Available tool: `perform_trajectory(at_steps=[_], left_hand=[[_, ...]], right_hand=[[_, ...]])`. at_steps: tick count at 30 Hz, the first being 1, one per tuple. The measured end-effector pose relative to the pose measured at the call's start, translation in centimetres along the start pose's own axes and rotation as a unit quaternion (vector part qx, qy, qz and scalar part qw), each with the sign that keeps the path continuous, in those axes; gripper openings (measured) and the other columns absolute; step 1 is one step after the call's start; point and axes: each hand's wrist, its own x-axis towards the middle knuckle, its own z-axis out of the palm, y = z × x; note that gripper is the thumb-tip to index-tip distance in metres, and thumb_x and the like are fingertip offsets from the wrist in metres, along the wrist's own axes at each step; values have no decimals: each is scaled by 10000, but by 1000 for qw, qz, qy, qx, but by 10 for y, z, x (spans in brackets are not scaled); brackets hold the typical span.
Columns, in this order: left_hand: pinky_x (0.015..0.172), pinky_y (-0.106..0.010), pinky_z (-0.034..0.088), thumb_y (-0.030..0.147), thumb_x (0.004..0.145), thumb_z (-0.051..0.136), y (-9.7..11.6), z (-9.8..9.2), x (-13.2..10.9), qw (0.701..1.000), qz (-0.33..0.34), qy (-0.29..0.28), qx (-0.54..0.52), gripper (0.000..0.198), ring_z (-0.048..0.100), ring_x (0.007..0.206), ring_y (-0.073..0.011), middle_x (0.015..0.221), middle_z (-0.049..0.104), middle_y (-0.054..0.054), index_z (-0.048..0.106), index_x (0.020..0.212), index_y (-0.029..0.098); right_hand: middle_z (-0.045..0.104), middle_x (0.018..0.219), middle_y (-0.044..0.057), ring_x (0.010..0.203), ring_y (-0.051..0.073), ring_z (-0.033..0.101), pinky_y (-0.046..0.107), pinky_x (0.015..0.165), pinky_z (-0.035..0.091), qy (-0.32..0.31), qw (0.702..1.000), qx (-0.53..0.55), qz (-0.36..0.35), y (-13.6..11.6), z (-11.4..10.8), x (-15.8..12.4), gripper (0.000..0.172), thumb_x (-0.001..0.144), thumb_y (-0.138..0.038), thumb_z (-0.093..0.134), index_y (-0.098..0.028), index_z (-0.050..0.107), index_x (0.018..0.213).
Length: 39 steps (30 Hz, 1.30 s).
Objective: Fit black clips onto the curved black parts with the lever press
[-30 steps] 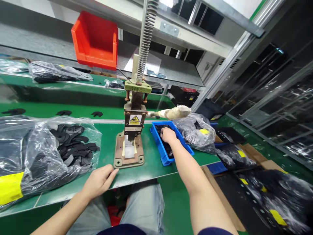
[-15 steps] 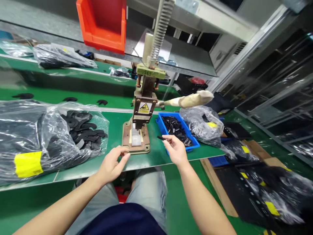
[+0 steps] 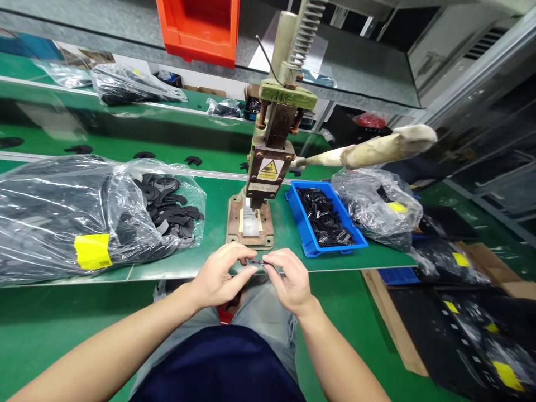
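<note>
In front of the hand press (image 3: pixel 270 167), at the bench's near edge, both my hands meet at a small, narrow black plastic part (image 3: pixel 257 262). My right hand (image 3: pixel 288 279) pinches its right end between thumb and fingers. Thumb and forefinger of my left hand (image 3: pixel 221 273) close around the left end; the fingertips partly hide it. Just beyond my fingers lies the press base (image 3: pixel 268 239), with a translucent white block (image 3: pixel 251 225) on it under the ram. A blue tray (image 3: pixel 310 245) full of similar black parts stands to the right.
On the left, a clear plastic bag (image 3: pixel 54 218) spills curved dark pieces (image 3: pixel 170 206). The press's wrapped lever (image 3: pixel 377 148) juts out over the tray and another bag (image 3: pixel 377 206). A red bin (image 3: pixel 201 47) sits on the shelf above. Several curved pieces lie behind on the green surface.
My right hand has brought the black part from beside the blue tray leftward and nearer to me. My left hand has left the press base's edge and met it. The view has shifted.
</note>
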Motion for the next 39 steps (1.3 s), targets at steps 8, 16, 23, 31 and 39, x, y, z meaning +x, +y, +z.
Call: perform_trajectory(at_steps=[8, 16, 23, 31, 39], left_hand=[[721, -279, 516, 453, 986, 676, -1, 1, 12, 900, -286, -138, -298, 278, 637, 749, -140, 831, 699, -20, 629, 921, 187], [756, -294, 551, 441, 836, 837, -62, -9, 34, 914, -276, -37, -296, 464, 672, 752, -143, 856, 697, -7, 657, 1177, 181], [862, -337, 562, 383, 945, 674, -120, -16, 82, 984, -161, 8, 81, 187, 711, 861, -198, 965, 776, -48, 731, 951, 205], [1006, -363, 545, 249, 997, 568, -121, -14, 103, 969, -46, -119, 213, 220, 706, 1070, -234, 1081, 777, -86, 782, 1005, 199], [973, -364, 551, 226, 995, 582, -122, -13, 103, 977, -43, -96, 185, 183, 700, 1033, -227, 1019, 762, -86, 759, 967, 186]], right_hand=[[764, 1066, 54, 979, 173, 699, 367, 849, 595, -53, 996, 1, -73, 4, 0, 6, 397, 912, -65, 639, -271, 665, 1250], [779, 1074, 60, 1039, 193, 721, 397, 936, 601, 18, 999, -48, -12, 14, -59, 54, 198, 978, -204, 603, -259, 751, 1098], [711, 1283, 84, 1185, 226, 708, 414, 1011, 574, 189, 963, 175, -84, -16, -123, 172, 732, 880, -755, 563, -205, 597, 1362], [683, 786, -46, 744, 50, 687, 246, 733, 553, 90, 981, 152, -81, -28, -123, 207, 261, 934, -376, 688, -131, 622, 870], [574, 659, -30, 713, 145, 647, 473, 883, 618, 128, 982, 100, -98, -17, -87, 145, 319, 903, -240, 701, -216, 545, 626]])
